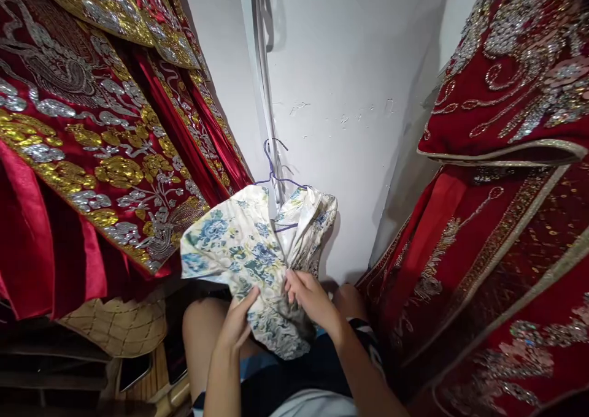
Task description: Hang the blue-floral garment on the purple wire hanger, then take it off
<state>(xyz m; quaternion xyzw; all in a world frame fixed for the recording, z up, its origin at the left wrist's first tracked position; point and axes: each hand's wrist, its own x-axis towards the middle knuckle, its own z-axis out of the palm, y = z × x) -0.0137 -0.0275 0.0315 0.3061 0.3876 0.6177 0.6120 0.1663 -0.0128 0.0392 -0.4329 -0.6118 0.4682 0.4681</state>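
Observation:
A cream blouse (251, 245) with blue and green flowers hangs on a purple wire hanger (271, 175) in front of me, its lower part resting over my lap. My left hand (239, 319) grips the blouse's left lower side, thumb on top and fingers behind the cloth. At the bottom of the V-neck, my right hand (306, 291) pinches the front edge of the fabric. The hanger's hook stands up beside a pale metal upright. Gathered cloth at the hem bunches between my two hands.
Red garments (105, 129) with gold and silver embroidery hang at the left. More red beaded garments (501, 159) hang close on the right. A white wall (340, 67) with a metal upright (262, 67) stands ahead. A quilted tan item (119, 328) and a phone-like dark slab (134, 371) lie lower left.

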